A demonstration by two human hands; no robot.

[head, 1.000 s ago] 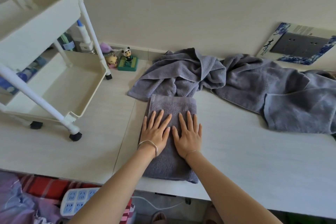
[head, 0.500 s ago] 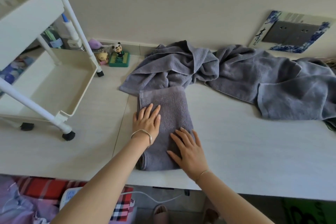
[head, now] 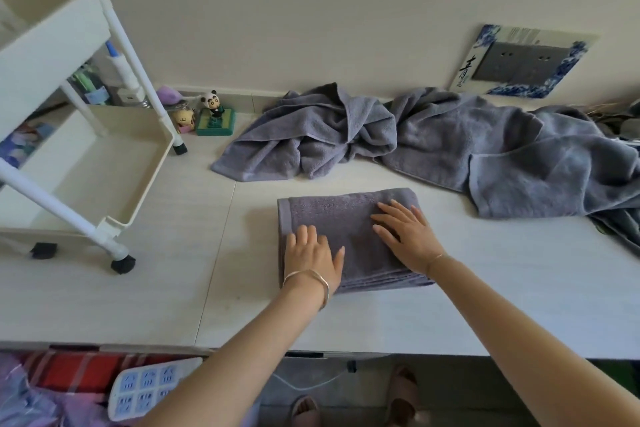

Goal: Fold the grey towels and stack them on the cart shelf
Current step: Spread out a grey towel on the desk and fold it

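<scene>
Folded towel (head: 346, 218): lies flat on the white table (head: 485, 305), long side across, well right of the cart (head: 145, 191); layered edges show along its near side.
Left hand (head: 313, 255): palm down on the towel's near left part, fingers straight and close together, gripping nothing.
Right hand (head: 407, 234): flat on the towel's right part, fingers straight and spread, holding nothing.
Loose towels (head: 450, 149): crumpled grey heap along the wall, just behind the folded one; whether they touch is hard to tell.
Cart: white, standing on the table at left.
Panda figurine (head: 213, 107): by the wall, beside the cart's leg.
</scene>
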